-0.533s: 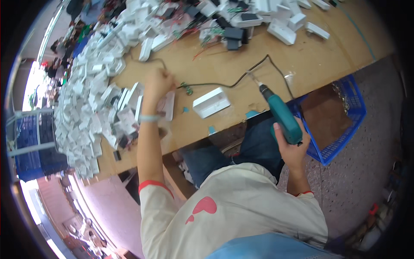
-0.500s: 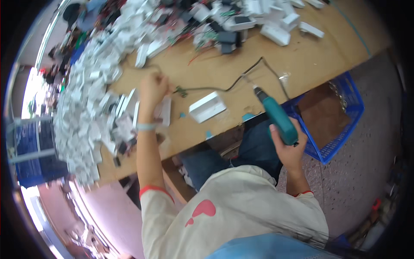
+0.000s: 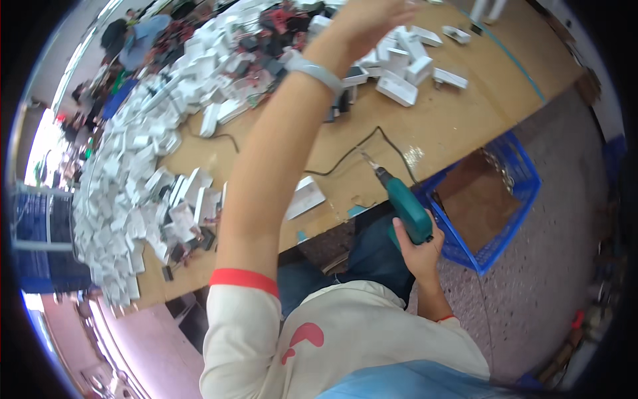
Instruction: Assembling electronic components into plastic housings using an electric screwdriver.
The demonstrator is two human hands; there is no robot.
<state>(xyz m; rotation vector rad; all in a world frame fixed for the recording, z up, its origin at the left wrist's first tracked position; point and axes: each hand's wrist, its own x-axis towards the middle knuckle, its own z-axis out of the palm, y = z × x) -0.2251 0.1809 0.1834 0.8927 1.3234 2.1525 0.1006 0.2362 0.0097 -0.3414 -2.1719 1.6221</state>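
My right hand (image 3: 423, 253) is wrapped round the handle of a teal electric drill (image 3: 409, 209), whose thin bit points up and left over the table. My left arm stretches far across the table, a pale band at its wrist. My left hand (image 3: 377, 23) is at the top edge of the view, over the far pile; its fingers are blurred and partly cut off, so what they hold is unclear. Beside the left forearm lies a white plastic housing (image 3: 308, 198), partly hidden by it. A black cord (image 3: 352, 150) bends across the tabletop above the drill.
Heaped white plastic housings (image 3: 126, 193) cover the table's left side and far part, mixed with dark parts and red wires. A blue plastic basket (image 3: 492, 256) with brown sheet inside stands off the near right edge. The wooden table (image 3: 458, 106) carries a teal line at right.
My left hand has swung from mid-table up to the far pile. The view has shifted, and the drill stays in my right hand. The forearm now covers part of the near white housing.
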